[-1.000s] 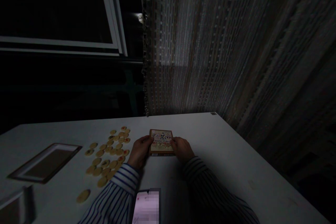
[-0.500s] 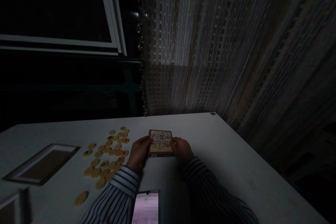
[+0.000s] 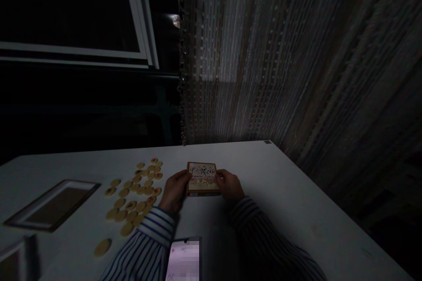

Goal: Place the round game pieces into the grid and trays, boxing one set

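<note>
Between my two hands is a small Chinese chess box point(image 3: 203, 181), its printed face turned up toward me with large dark characters across it. My left hand point(image 3: 174, 191) grips the box's left edge, thumb on top. At the right edge my right hand point(image 3: 230, 185) pinches it, with the thumb on the face. The fingers beneath the box are hidden. To the left of my left hand, many round wooden chess pieces point(image 3: 134, 188) lie scattered, a few showing red characters. One piece point(image 3: 103, 247) lies apart, nearer to me.
An open shallow box part point(image 3: 93, 183) rests on the white table point(image 3: 280, 210) at the left. Another framed object point(image 3: 31, 254) is cut off at the lower left. A lit phone point(image 3: 183, 260) is at the near edge. Behind the table hangs a string curtain point(image 3: 237, 52).
The box has tilted slightly, so more of its near side shows. My right hand has shifted a little. The curtain's left edge has swung slightly right. The pieces lie as before.
</note>
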The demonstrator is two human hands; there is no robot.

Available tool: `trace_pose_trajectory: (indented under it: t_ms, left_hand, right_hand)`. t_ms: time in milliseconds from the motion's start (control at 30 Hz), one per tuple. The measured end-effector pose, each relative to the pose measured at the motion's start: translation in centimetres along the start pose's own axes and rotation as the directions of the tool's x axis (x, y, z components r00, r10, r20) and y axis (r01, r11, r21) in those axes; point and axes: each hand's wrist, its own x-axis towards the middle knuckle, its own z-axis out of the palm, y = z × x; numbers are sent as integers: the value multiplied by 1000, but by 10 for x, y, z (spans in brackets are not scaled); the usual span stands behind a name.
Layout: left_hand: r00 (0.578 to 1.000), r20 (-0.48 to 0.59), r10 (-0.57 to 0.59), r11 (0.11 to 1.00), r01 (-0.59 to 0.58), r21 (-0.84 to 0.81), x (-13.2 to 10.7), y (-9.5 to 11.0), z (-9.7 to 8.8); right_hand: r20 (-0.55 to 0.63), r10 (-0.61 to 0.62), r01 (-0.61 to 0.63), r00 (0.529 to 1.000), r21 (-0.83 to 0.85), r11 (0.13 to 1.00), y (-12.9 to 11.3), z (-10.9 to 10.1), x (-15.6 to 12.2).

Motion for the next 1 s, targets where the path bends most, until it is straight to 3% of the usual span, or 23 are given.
trace_pose_trajectory:
  t_ms: [300, 367, 500, 1000]
  left_hand:
    - [999, 38, -1, 998, 4, -63, -1, 2, 0]
    - [998, 58, -5, 996, 9, -85, -2, 2, 0]
    - [993, 115, 8, 995, 3, -96, -5, 3, 2]
    - [986, 160, -45, 992, 63, -106, -9, 4, 5]
  right_hand:
    - [-20, 143, -133, 990, 268, 954, 1, -3, 3]
    - [16, 189, -178, 982, 418, 891, 4, -1, 6]
    - [127, 231, -252, 965, 704, 664, 10, 4, 13]
    - [190, 202, -267, 961, 832, 486, 9, -1, 11]
